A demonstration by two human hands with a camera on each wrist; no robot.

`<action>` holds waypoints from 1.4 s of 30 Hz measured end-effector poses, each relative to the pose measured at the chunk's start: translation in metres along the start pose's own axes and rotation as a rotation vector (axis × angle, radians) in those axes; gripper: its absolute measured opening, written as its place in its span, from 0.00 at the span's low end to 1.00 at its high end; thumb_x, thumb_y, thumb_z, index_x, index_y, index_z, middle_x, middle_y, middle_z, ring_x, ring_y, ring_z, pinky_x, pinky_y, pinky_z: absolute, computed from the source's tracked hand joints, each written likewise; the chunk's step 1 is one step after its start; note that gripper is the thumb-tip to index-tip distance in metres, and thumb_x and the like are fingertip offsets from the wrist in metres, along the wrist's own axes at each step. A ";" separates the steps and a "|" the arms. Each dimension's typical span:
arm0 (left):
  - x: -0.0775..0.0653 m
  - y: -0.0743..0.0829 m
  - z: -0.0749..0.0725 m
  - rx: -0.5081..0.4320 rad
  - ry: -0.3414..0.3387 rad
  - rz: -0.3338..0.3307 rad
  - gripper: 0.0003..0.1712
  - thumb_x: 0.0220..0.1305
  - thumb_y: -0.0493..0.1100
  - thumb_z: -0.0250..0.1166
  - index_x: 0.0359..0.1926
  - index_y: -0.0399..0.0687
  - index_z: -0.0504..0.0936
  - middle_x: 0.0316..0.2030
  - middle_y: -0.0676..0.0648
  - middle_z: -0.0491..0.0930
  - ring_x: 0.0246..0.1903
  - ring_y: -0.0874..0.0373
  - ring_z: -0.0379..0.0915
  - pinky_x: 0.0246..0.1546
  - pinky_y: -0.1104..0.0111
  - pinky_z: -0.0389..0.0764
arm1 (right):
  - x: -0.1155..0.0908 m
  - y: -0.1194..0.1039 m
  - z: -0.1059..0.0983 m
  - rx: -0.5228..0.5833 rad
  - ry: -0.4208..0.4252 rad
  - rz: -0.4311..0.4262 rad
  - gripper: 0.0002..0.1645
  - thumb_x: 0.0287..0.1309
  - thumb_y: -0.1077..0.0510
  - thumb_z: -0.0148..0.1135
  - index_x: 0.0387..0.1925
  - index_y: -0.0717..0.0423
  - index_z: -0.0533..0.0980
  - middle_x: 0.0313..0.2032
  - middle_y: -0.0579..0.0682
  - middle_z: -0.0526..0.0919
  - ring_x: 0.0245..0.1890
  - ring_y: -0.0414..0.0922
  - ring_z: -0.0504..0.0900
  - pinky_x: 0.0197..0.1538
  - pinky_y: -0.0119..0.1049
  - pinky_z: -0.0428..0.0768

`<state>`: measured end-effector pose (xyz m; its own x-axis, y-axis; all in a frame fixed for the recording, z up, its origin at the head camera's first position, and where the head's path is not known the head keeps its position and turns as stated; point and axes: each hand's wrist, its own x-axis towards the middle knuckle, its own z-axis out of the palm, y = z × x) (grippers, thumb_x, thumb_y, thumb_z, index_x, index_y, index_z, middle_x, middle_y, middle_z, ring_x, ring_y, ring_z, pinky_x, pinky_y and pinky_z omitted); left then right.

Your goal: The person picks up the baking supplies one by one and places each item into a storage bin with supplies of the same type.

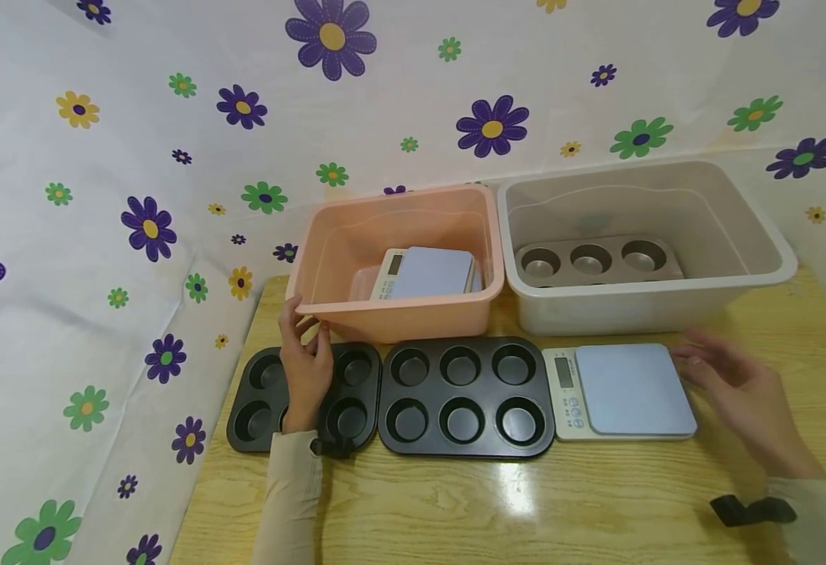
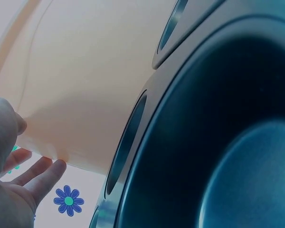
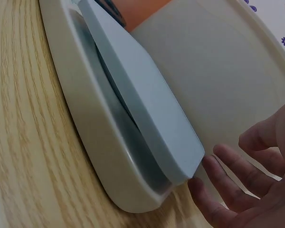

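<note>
Left hand (image 1: 307,369): thumb and fingers round corner of pink bin (image 1: 405,320), apparently steadying it | Right hand (image 1: 744,392): fingers loose, apart, at right edge of scale (image 1: 631,388), perhaps squaring it | Scale: flat on table (image 1: 420,510), beside muffin tray (image 1: 463,392)

Along the far edge of our desk (image 1: 413,510) we have the left bin (image 1: 413,320), scales (image 1: 432,272) inside, and the right bin (image 1: 631,308), a tin (image 1: 591,260) inside. Before them, from the left edge rightward, we see the left tin (image 1: 352,392), right tin (image 1: 463,392) and front scale (image 1: 634,390).
</note>
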<state>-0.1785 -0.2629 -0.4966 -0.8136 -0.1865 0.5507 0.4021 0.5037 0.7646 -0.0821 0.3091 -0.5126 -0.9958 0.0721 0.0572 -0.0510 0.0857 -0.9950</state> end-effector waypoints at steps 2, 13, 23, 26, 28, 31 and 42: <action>0.000 -0.009 0.000 0.000 0.001 -0.009 0.37 0.75 0.24 0.60 0.79 0.41 0.62 0.68 0.26 0.74 0.61 0.27 0.82 0.55 0.34 0.84 | -0.001 0.003 0.001 0.106 -0.014 0.002 0.27 0.77 0.71 0.59 0.68 0.46 0.80 0.52 0.32 0.92 0.51 0.25 0.89 0.52 0.18 0.86; -0.001 -0.020 0.001 0.004 0.001 -0.008 0.37 0.76 0.24 0.60 0.80 0.43 0.61 0.68 0.25 0.73 0.62 0.28 0.81 0.55 0.35 0.85 | -0.006 0.002 0.007 -0.222 0.058 0.097 0.22 0.80 0.60 0.62 0.70 0.47 0.78 0.52 0.17 0.83 0.50 0.15 0.82 0.49 0.12 0.82; -0.002 0.002 0.001 -0.002 0.000 -0.013 0.36 0.76 0.24 0.59 0.79 0.41 0.61 0.67 0.24 0.73 0.62 0.28 0.81 0.56 0.34 0.83 | -0.008 0.006 0.010 -0.312 0.061 0.143 0.28 0.83 0.56 0.58 0.77 0.60 0.72 0.52 0.12 0.77 0.52 0.11 0.76 0.51 0.08 0.78; -0.001 -0.009 0.001 0.008 0.002 -0.013 0.36 0.76 0.24 0.59 0.79 0.41 0.62 0.68 0.25 0.73 0.62 0.29 0.82 0.56 0.37 0.84 | -0.008 0.006 0.010 -0.339 0.061 0.150 0.30 0.83 0.54 0.58 0.77 0.65 0.71 0.51 0.11 0.76 0.51 0.11 0.75 0.51 0.08 0.78; -0.001 -0.014 0.001 0.014 0.002 -0.016 0.36 0.76 0.25 0.59 0.80 0.42 0.62 0.68 0.26 0.73 0.62 0.30 0.82 0.56 0.40 0.85 | -0.008 0.006 0.010 -0.359 0.063 0.158 0.31 0.83 0.53 0.58 0.76 0.67 0.71 0.51 0.10 0.76 0.50 0.10 0.75 0.50 0.08 0.77; -0.001 -0.017 0.001 0.017 0.002 -0.025 0.37 0.76 0.25 0.60 0.80 0.44 0.62 0.68 0.27 0.74 0.62 0.31 0.82 0.58 0.51 0.87 | -0.009 0.007 0.010 -0.386 0.061 0.164 0.32 0.83 0.51 0.58 0.75 0.70 0.72 0.51 0.10 0.76 0.49 0.08 0.73 0.50 0.06 0.75; -0.002 -0.006 0.001 0.007 0.001 -0.019 0.37 0.76 0.24 0.59 0.80 0.42 0.61 0.66 0.26 0.74 0.61 0.30 0.82 0.59 0.69 0.84 | -0.011 0.012 0.008 -0.509 -0.008 0.271 0.38 0.84 0.40 0.53 0.81 0.58 0.68 0.78 0.54 0.75 0.58 0.12 0.64 0.51 0.03 0.65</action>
<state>-0.1798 -0.2651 -0.5029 -0.8209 -0.1969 0.5360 0.3832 0.5061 0.7727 -0.0724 0.3018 -0.5256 -0.9689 0.1503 -0.1967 0.2470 0.5326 -0.8095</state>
